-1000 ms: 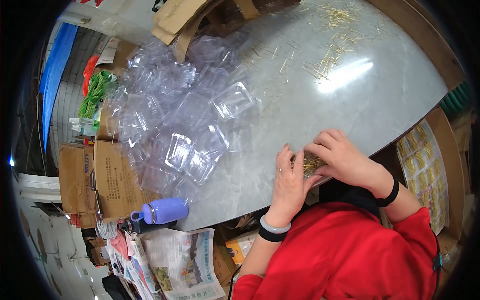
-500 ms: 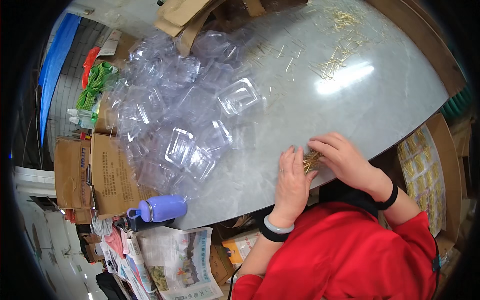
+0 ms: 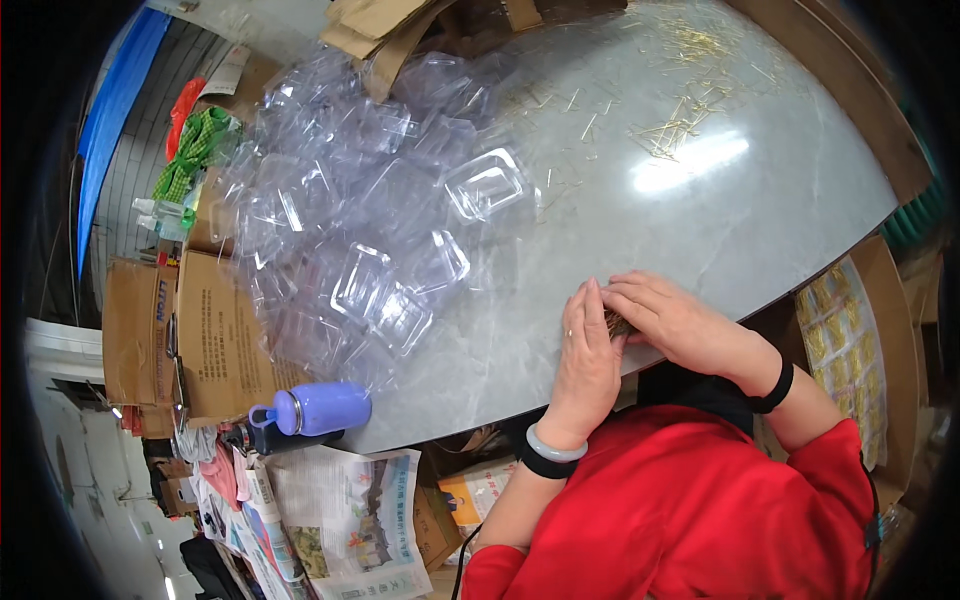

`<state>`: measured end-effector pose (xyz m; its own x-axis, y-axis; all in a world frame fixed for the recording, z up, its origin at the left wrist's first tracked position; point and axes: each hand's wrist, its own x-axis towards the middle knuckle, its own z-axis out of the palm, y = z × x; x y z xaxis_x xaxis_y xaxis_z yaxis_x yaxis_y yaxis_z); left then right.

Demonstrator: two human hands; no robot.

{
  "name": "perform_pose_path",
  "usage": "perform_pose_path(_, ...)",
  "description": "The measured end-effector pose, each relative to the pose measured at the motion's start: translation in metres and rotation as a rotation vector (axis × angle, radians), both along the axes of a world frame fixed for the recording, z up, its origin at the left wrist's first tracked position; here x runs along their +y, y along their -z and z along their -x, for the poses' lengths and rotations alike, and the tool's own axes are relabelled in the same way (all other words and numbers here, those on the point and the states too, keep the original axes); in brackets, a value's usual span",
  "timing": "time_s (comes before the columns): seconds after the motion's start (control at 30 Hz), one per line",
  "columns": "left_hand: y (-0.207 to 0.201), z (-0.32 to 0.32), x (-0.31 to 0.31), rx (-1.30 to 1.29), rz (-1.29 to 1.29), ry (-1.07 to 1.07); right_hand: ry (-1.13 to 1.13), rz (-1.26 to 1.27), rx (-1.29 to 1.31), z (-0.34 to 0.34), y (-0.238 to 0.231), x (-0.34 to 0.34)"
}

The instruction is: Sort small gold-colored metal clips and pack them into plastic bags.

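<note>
Close to the near edge of the table, my left hand [image 3: 590, 365] and my right hand [image 3: 680, 320] cup a bundle of thin gold pins [image 3: 618, 324] between them. My left fingers lie straight along the bundle's left side. The right fingers curl over its top and meet the left fingertips, so most of the bundle is hidden. More loose gold pins [image 3: 668, 130] lie scattered on the far part of the grey table [image 3: 560, 300].
A heap of clear plastic containers [image 3: 370, 200] covers the table's left side. A purple bottle [image 3: 330, 408] stands at the near left edge. Right of the table, a cardboard box [image 3: 895, 340] holds rows of packed gold pins [image 3: 840, 340]. Newspaper [image 3: 350, 520] lies below left.
My right hand has closed in over the pins toward my left hand, covering more of the bundle. The view has shifted slightly.
</note>
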<state>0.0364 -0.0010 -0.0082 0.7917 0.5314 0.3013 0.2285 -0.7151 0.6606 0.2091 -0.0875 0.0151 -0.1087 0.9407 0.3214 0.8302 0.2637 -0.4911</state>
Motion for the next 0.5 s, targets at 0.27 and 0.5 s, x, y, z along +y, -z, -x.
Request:
perform_pose_path(0.27,-0.008,0.009,0.01,-0.092,0.112,0.082,0.03,-0.003,0.0,0.002,0.0,-0.002)
perform_pose_path(0.5,-0.035,0.04,0.004,0.24,-0.086,-0.202,0.048,-0.078,-0.054,0.005,0.008,-0.002)
